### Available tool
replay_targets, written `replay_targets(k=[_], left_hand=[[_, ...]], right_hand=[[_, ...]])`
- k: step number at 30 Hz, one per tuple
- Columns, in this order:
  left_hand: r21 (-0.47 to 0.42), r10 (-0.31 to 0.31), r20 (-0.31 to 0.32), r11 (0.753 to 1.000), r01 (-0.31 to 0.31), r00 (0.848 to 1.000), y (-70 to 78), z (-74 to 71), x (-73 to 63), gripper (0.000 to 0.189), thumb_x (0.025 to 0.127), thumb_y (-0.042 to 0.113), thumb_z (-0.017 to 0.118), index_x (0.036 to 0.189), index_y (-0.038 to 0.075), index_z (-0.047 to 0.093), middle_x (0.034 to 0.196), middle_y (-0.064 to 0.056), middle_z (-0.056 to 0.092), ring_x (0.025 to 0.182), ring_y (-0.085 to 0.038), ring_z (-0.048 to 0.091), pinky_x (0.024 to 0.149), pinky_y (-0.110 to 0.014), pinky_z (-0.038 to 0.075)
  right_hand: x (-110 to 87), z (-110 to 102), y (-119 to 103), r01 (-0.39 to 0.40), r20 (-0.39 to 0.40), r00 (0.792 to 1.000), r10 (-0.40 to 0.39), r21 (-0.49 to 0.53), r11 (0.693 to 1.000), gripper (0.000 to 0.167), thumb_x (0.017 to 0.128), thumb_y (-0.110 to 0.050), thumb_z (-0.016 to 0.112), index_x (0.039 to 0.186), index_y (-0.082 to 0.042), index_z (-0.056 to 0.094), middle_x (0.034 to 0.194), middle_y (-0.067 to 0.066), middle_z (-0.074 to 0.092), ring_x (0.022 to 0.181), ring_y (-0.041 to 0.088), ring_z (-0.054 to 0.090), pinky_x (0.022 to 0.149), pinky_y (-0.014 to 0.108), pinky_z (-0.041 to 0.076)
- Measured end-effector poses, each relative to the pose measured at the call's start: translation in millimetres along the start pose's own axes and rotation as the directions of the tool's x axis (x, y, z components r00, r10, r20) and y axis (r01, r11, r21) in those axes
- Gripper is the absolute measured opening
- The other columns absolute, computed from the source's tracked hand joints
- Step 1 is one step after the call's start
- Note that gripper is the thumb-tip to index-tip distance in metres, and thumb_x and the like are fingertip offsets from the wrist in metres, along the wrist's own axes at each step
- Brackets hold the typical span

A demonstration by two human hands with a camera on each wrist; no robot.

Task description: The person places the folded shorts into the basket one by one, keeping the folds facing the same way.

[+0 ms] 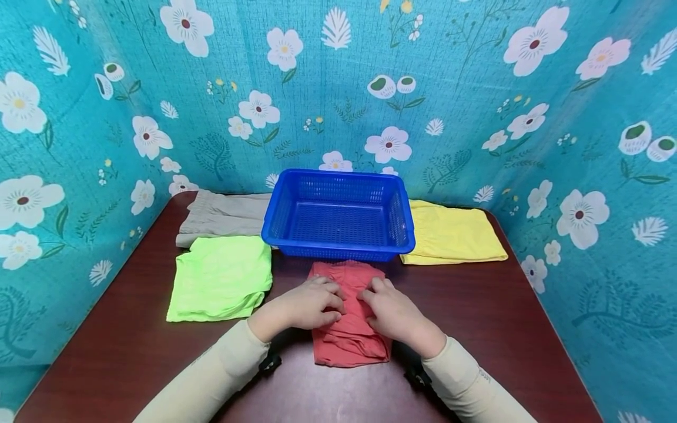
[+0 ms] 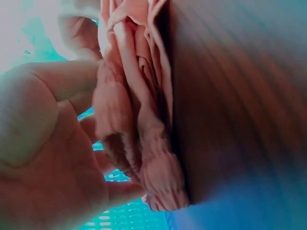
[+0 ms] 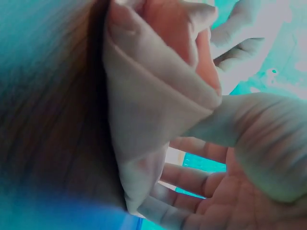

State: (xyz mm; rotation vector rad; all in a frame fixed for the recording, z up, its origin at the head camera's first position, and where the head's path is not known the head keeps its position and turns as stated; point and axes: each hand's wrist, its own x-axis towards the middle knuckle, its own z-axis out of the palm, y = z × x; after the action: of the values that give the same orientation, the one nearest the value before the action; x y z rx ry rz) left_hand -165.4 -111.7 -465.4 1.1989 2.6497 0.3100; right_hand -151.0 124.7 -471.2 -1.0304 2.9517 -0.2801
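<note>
Folded red shorts (image 1: pixel 351 305) lie in front of me, the far end close to the blue basket. My left hand (image 1: pixel 314 302) rests on their left half with fingers loosely bent. On the right half lies my right hand (image 1: pixel 394 311), its fingertips touching the top layer. The left wrist view shows gathered elastic edges of the red shorts (image 2: pixel 160 177) beside my left thumb, with straight fingers above. From the right wrist, the stacked layers of the shorts (image 3: pixel 148 105) show at their side, the thumb against the upper fold and the fingers spread over the cloth.
A blue plastic basket (image 1: pixel 338 249) stands at the back middle, nothing in it. Lime-green folded shorts (image 1: pixel 219 279) lie left, with a grey folded garment (image 1: pixel 227 214) behind them. A yellow folded garment (image 1: pixel 457 235) is right of the basket. Flowered cloth (image 1: pixel 338 106) walls the table.
</note>
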Motion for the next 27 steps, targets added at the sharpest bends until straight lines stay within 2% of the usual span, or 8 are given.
replay_targets(k=[4, 7, 11, 17, 20, 23, 25, 27], left_hand=[[0.006, -0.017, 0.032, 1.000, 0.017, 0.999, 1.4, -0.8, -2.8, 0.023, 0.099, 0.025, 0.065, 0.120, 0.026, 0.075, 0.135, 0.003, 0.063, 0.137, -0.023, 0.048, 0.120, -0.057, 0.030], [0.011, -0.011, 0.028, 1.000, 0.010, 1.000, 1.0, 0.0, -4.1, 0.025, 0.098, 0.023, 0.067, 0.122, 0.027, 0.074, 0.136, 0.003, 0.063, 0.136, -0.023, 0.049, 0.120, -0.056, 0.031], [-0.009, -0.001, -0.030, 1.000, 0.000, 1.000, -0.9, 0.6, -3.8, 0.024, 0.096, 0.018, 0.069, 0.118, 0.027, 0.076, 0.131, 0.004, 0.065, 0.131, -0.021, 0.053, 0.116, -0.050, 0.037], [-0.111, -0.028, -0.134, 0.994, 0.013, 0.991, -2.3, -6.0, -2.8, 0.017, 0.096, 0.017, 0.070, 0.110, 0.024, 0.078, 0.126, 0.005, 0.068, 0.125, -0.018, 0.058, 0.110, -0.044, 0.045], [-0.194, -0.052, -0.183, 0.981, 0.016, 0.982, -2.9, -10.3, -2.2, 0.013, 0.096, 0.019, 0.071, 0.107, 0.020, 0.078, 0.120, 0.003, 0.069, 0.119, -0.017, 0.062, 0.105, -0.039, 0.049], [-0.238, -0.091, -0.236, 0.971, 0.033, 0.968, -3.3, -13.3, -1.8, 0.013, 0.095, 0.019, 0.073, 0.107, 0.015, 0.078, 0.114, 0.000, 0.070, 0.114, -0.018, 0.064, 0.101, -0.037, 0.051], [-0.241, -0.143, -0.266, 0.967, 0.078, 0.953, -3.4, -14.1, -1.9, 0.016, 0.094, 0.021, 0.075, 0.108, 0.014, 0.077, 0.113, -0.001, 0.070, 0.112, -0.021, 0.064, 0.100, -0.038, 0.051], [-0.231, -0.214, -0.285, 0.961, 0.149, 0.934, -3.1, -14.2, -2.3, 0.021, 0.093, 0.024, 0.076, 0.111, 0.014, 0.077, 0.115, -0.003, 0.069, 0.113, -0.024, 0.062, 0.099, -0.040, 0.051]], right_hand=[[0.2, -0.6, 1.7, -0.014, 0.012, 1.000, 0.013, 0.032, 0.999, 0.038, 0.078, -0.014, 0.085, 0.114, -0.010, 0.074, 0.101, 0.006, 0.056, 0.096, 0.025, 0.052, 0.079, 0.038, 0.052], [0.8, -2.5, 5.2, -0.039, 0.024, 0.999, 0.038, 0.086, 0.996, 0.037, 0.079, -0.016, 0.085, 0.114, -0.011, 0.074, 0.106, 0.005, 0.059, 0.100, 0.024, 0.054, 0.084, 0.039, 0.054], [1.9, -7.4, 10.3, -0.096, 0.041, 0.995, 0.091, 0.129, 0.987, 0.036, 0.081, -0.022, 0.085, 0.114, -0.012, 0.075, 0.110, 0.004, 0.062, 0.104, 0.022, 0.056, 0.089, 0.040, 0.055], [1.0, -19.5, 16.7, -0.191, 0.019, 0.982, 0.190, 0.161, 0.968, 0.031, 0.085, -0.027, 0.083, 0.109, -0.010, 0.075, 0.099, 0.003, 0.062, 0.091, 0.019, 0.057, 0.083, 0.040, 0.054], [0.2, -24.8, 19.4, -0.239, 0.021, 0.971, 0.239, 0.188, 0.953, 0.029, 0.087, -0.028, 0.082, 0.109, -0.009, 0.075, 0.097, 0.004, 0.063, 0.089, 0.019, 0.057, 0.081, 0.039, 0.053], [-0.3, -27.8, 22.3, -0.286, 0.032, 0.958, 0.286, 0.197, 0.938, 0.030, 0.089, -0.030, 0.080, 0.109, -0.010, 0.075, 0.097, 0.005, 0.063, 0.088, 0.018, 0.058, 0.078, 0.039, 0.053], [-0.6, -29.0, 24.3, -0.315, 0.042, 0.949, 0.313, 0.205, 0.927, 0.029, 0.089, -0.031, 0.079, 0.108, -0.009, 0.074, 0.096, 0.005, 0.064, 0.087, 0.018, 0.058, 0.077, 0.040, 0.053], [-0.8, -29.5, 26.2, -0.346, 0.053, 0.938, 0.342, 0.209, 0.915, 0.030, 0.090, -0.032, 0.079, 0.109, -0.010, 0.073, 0.097, 0.006, 0.065, 0.087, 0.018, 0.059, 0.079, 0.041, 0.053]])
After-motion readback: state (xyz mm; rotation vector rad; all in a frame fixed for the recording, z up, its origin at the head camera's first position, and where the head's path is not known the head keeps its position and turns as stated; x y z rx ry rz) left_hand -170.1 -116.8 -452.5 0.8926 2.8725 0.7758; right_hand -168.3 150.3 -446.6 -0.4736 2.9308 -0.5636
